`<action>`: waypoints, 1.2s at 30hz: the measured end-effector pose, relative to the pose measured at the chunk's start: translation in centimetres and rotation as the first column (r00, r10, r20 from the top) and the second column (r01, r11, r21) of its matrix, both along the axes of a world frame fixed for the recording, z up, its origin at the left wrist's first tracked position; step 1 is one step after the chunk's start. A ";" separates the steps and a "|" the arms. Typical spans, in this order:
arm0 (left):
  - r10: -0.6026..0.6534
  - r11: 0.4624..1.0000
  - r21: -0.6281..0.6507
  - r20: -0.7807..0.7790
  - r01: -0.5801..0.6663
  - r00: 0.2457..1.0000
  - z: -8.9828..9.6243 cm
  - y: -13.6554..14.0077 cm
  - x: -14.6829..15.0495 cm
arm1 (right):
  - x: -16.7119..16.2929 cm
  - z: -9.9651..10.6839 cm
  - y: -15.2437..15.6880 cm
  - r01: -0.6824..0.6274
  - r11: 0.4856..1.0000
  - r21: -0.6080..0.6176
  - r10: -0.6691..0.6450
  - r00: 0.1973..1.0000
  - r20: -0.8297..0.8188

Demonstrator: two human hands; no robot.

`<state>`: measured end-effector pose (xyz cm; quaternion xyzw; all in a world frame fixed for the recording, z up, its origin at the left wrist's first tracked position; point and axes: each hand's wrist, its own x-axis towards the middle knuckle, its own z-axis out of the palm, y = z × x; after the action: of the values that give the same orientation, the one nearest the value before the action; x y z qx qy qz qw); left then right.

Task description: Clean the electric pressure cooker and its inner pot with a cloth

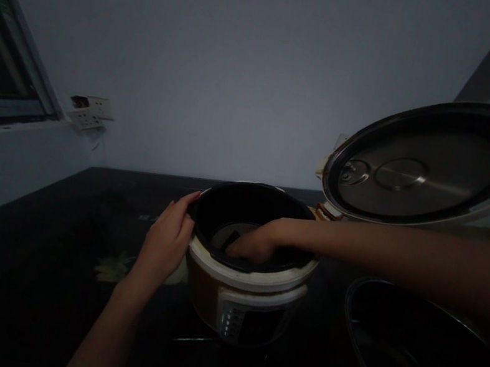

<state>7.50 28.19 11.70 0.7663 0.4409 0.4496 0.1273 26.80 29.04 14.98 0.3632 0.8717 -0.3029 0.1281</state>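
- Head view: the cooker (pixel 251 281) stands on the dark countertop (pixel 43 274), its lid (pixel 421 177) raised on the right.
- The left hand (pixel 169 235) grips the cooker's left rim.
- The right hand (pixel 257 244) reaches inside; whether its fingers hold the dark patch there, I cannot tell.
- A dark pot (pixel 416 365) sits near the cooker, right.

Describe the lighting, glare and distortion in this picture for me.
Head view: dim overall, the wall palest; head view: shadow hides most detail inside the pot and dims the right hand in the cooker; head view: faint glare on the lid; head view: wide-angle stretching toward the edges, fine detail soft.
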 end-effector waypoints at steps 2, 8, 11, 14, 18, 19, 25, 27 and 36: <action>0.000 1.000 -0.002 -0.006 0.000 1.000 0.0 0.0 0.0 | 0.5 0.3 -0.3 -0.018 0.998 -0.059 0.021 0.999 0.048; -0.005 1.000 -0.024 -0.016 0.004 1.000 0.3 -0.1 0.1 | 1.1 0.7 -0.8 0.012 0.997 -0.081 -0.006 0.997 0.074; -0.011 1.000 -0.028 -0.009 0.011 1.000 0.3 -0.2 0.1 | 1.6 1.0 -1.0 0.041 0.998 -0.056 -0.035 0.995 0.088; -0.009 1.000 -0.010 0.001 0.009 1.000 0.1 -0.2 0.1 | 2.2 1.3 -1.0 0.076 0.997 -0.019 -0.073 0.989 0.129; -0.024 1.000 -0.002 0.004 0.024 1.000 0.0 -0.1 0.0 | 2.5 1.5 -0.9 0.103 0.995 0.016 -0.104 0.979 0.178; -0.028 1.000 0.000 0.005 0.028 1.000 0.0 -0.1 0.0 | 2.5 1.5 -1.0 0.106 0.994 0.022 -0.108 0.977 0.186; -0.025 0.999 0.022 0.012 0.025 1.000 0.0 0.0 -0.1 | 2.1 1.6 -1.4 0.097 0.994 0.053 -0.106 0.972 0.210; -0.027 0.999 0.030 0.018 0.026 0.999 0.0 0.1 -0.2 | 2.3 2.1 -1.3 0.088 0.992 0.094 -0.107 0.971 0.214; -0.023 0.997 0.074 0.057 0.019 0.998 0.7 -0.3 -0.3 | 4.3 8.8 -3.8 0.177 0.883 0.434 -0.178 0.983 -0.039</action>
<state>7.17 27.87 12.42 0.7617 0.4120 0.4863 0.1165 31.07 25.22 23.79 0.4610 0.8804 -0.1102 0.0162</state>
